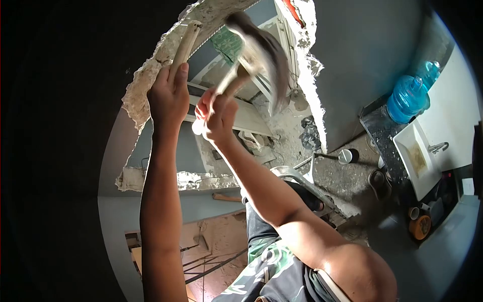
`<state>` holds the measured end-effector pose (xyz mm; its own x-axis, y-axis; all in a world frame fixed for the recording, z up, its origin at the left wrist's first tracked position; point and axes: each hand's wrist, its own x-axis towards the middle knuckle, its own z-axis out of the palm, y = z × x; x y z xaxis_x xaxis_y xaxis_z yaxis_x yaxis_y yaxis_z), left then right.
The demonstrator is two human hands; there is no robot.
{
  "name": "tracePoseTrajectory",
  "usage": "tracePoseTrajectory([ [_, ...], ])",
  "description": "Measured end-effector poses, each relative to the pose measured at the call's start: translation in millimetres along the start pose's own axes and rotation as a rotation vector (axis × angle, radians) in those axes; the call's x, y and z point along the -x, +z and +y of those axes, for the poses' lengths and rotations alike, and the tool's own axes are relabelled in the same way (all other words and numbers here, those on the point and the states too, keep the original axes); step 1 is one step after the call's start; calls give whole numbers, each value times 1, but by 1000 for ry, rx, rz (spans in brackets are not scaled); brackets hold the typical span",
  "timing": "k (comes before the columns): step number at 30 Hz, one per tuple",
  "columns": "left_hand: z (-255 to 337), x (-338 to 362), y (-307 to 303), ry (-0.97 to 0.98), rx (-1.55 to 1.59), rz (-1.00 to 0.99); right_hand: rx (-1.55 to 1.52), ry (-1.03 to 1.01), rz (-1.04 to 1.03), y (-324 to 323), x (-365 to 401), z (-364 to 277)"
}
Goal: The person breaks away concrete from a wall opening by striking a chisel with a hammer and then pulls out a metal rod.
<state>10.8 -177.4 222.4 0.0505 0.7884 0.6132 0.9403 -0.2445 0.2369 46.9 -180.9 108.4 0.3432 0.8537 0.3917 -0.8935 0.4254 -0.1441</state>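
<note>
Fingers (180, 73) gripping one chisel (187, 40); one hammer (261, 50)

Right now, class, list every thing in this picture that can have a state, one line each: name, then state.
left hand: fingers closed round the pale rod.
pale rod: held, upper end against the broken plaster.
right hand: closed round the handle of the hammer.
hammer: raised, blurred by motion.
wall: broken open, edges ragged.
blue bottle: capped, standing beside the basin.
basin: stained brown inside.
</note>
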Motion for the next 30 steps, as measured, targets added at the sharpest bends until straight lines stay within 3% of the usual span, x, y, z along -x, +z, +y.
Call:
tracePoseTrajectory([
  [2,-4,-1,4,9,20,22,272,418,-6,-6,-19,-6],
  [4,-6,0,7,47,-43,39,221,401,-15,-8,-18,-16],
  [5,-2,-7,9,66,-32,52,170,265,-24,-4,-16,-24],
  [7,1,-1,5,-110,125,-25,-36,27,3,7,-2,-34],
  [10,1,-1,4,-161,157,-39,-207,-186,80,12,0,-40],
  [12,1,-2,7,-152,151,-40,-195,-31,68,5,-2,-25],
  [14,1,0,6,-146,145,-44,282,166,-19,-7,-19,-7],
  [15,2,0,5,-181,145,-41,321,211,-27,-11,-23,-4],
  [18,2,-2,6,-221,136,-18,229,178,44,-12,-6,-14],
  [22,-1,2,8,-218,163,-30,97,-14,32,-8,0,-6],
  [23,0,2,8,-223,186,-24,411,44,15,-13,-10,-4],
  [24,4,1,8,-222,211,-16,551,232,-19,-13,-22,-9],
  [27,21,0,4,-388,363,-84,565,269,36,-22,-37,-35],
  [30,37,-4,0,-468,399,-156,312,278,38,-21,-22,-74],
])
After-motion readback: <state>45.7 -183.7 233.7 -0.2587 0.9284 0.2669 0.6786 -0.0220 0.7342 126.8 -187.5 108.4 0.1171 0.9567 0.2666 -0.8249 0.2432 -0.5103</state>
